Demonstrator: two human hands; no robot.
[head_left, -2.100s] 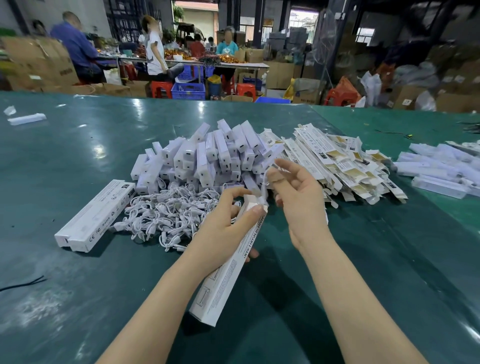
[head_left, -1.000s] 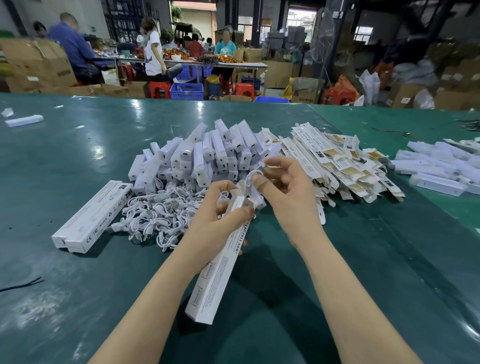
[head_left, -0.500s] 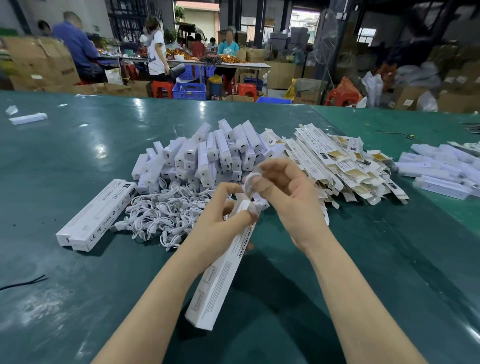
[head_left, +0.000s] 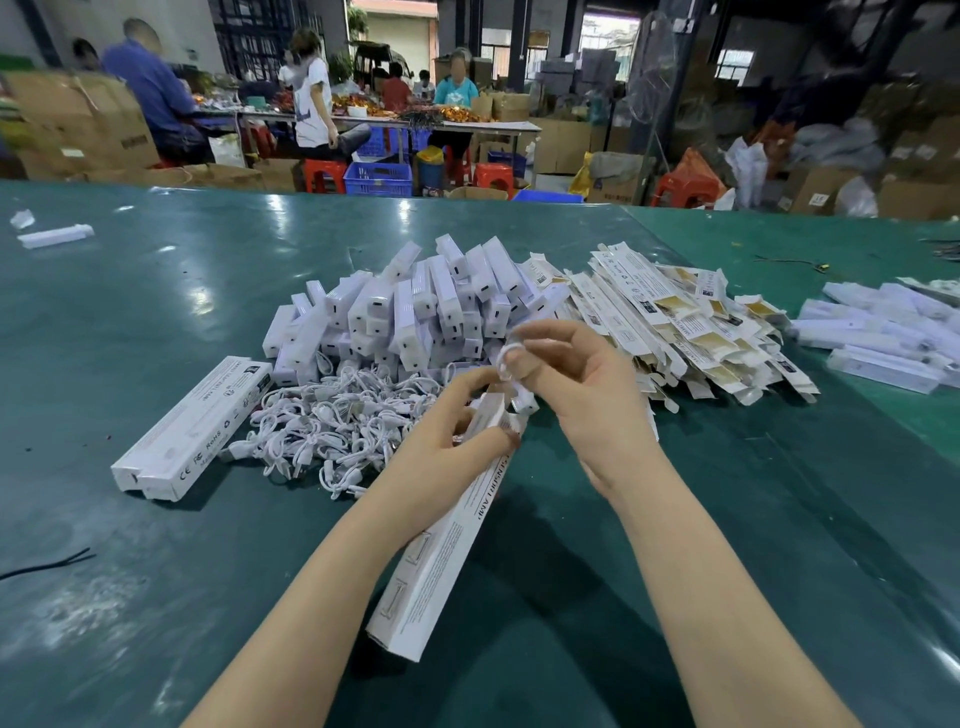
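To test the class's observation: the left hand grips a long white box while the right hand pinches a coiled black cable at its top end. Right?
Wrong colour: the head view shows the coiled cable is white. Otherwise yes, the left hand grips the long white box and the right hand pinches the cable at its top end.

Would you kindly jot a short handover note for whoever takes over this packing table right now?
Left hand grips the long white box near its top end, tilted.
Right hand pinches a coiled cable at that end.
Cable pile, white units and flat cartons lie behind the hands.
Done: two boxes lie side by side at the left.
Left: cable not yet inside; tuck it in, close the end.
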